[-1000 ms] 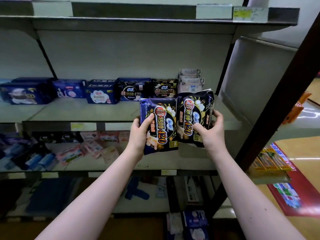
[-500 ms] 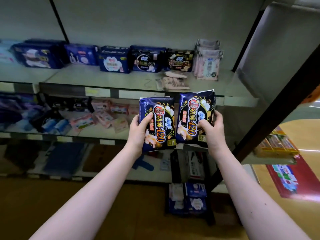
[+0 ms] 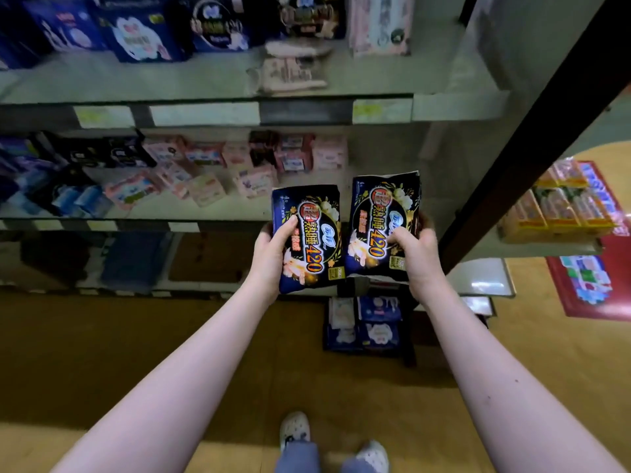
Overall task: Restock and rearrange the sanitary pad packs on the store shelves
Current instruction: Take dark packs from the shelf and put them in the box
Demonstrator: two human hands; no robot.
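Observation:
Two dark navy pad packs marked "420" are held upright, side by side, in front of the lower shelves. My left hand (image 3: 273, 254) grips the left pack (image 3: 309, 233) by its left edge, thumb across the front. My right hand (image 3: 418, 250) grips the right pack (image 3: 382, 223) by its right edge. The packs almost touch. More dark blue packs (image 3: 143, 35) stand in a row on the upper shelf (image 3: 211, 112), and pink packs (image 3: 205, 186) lie loose on the shelf below.
A black upright post (image 3: 505, 158) of the shelving runs diagonally at the right. A box of blue packs (image 3: 368, 322) stands on the floor below my hands. Yellow and orange packs (image 3: 560, 206) fill a side shelf at the right. My feet (image 3: 297, 428) stand on the wooden floor.
My view has tilted downward, so the shelves have slid up the frame. Both hands have come down with the packs, from the upper shelf's level to the lower shelves.

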